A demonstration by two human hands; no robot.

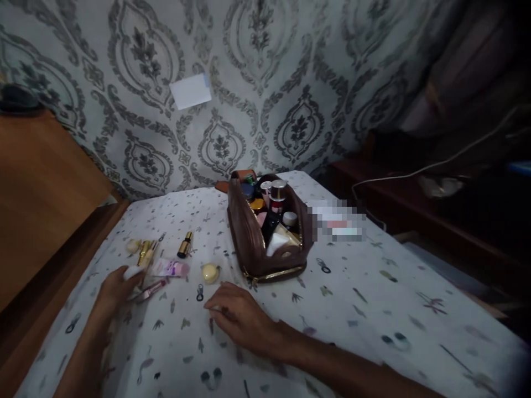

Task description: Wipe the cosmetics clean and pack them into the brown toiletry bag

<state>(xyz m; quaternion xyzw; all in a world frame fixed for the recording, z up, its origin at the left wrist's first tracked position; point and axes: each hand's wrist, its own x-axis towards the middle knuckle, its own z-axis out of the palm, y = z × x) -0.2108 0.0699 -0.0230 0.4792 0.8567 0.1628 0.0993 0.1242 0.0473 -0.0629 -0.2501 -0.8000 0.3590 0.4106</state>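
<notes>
My left hand [116, 288] is at the left of the bed, its fingers closed on a small white item [131, 272] whose kind I cannot make out. Close by lie a white and purple tube with a pink cap [170, 268], a slim pink tube [152, 289] and gold-coloured small containers [144, 252]. My right hand [244, 316] rests low over the sheet, fingers bent and tips close to the thumb; whatever they hold, if anything, is unclear. Just beyond it sits a round pale yellow container [210, 272]. A brown zip bag [271, 265] stands open, filled with bottles and jars.
A black and gold bottle [185, 245] lies left of the bag. The patterned sheet [357, 331] covers the bed, which meets a papered wall [265, 110]. An orange-brown wooden panel [45, 193] borders the left. At right runs a white cable [415, 174]; a blurred patch [338, 220] lies beside the bag.
</notes>
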